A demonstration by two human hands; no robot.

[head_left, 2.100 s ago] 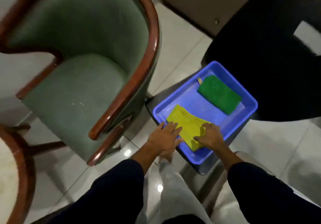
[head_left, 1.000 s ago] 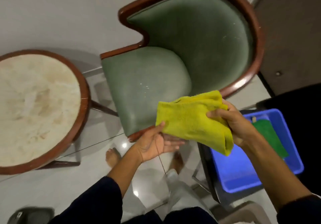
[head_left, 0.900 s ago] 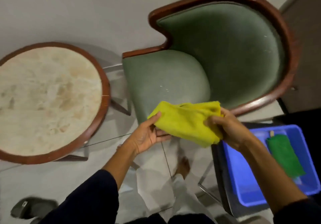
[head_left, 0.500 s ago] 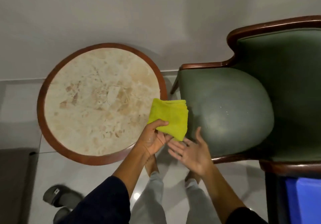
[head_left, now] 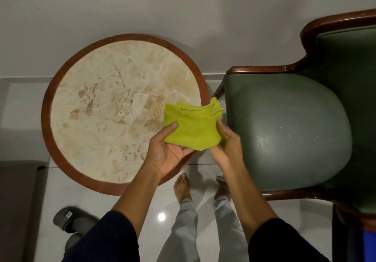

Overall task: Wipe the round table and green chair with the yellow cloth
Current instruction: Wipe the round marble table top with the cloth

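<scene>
The folded yellow cloth is held in the air above the right edge of the round table, which has a pale marble top and a brown wooden rim. My left hand grips the cloth's lower left corner, thumb on top. My right hand holds its right side. The green chair, with a brown wooden frame, stands just right of the table; small white specks show on its seat.
A grey wall runs behind the table and chair. Dark sandals lie on the tiled floor at lower left. My bare feet stand between table and chair. A dark surface fills the left edge.
I lifted the yellow cloth from the blue tray and turned left to face the table. Half a second ago only my left hand held it; now my right hand grips it too.
</scene>
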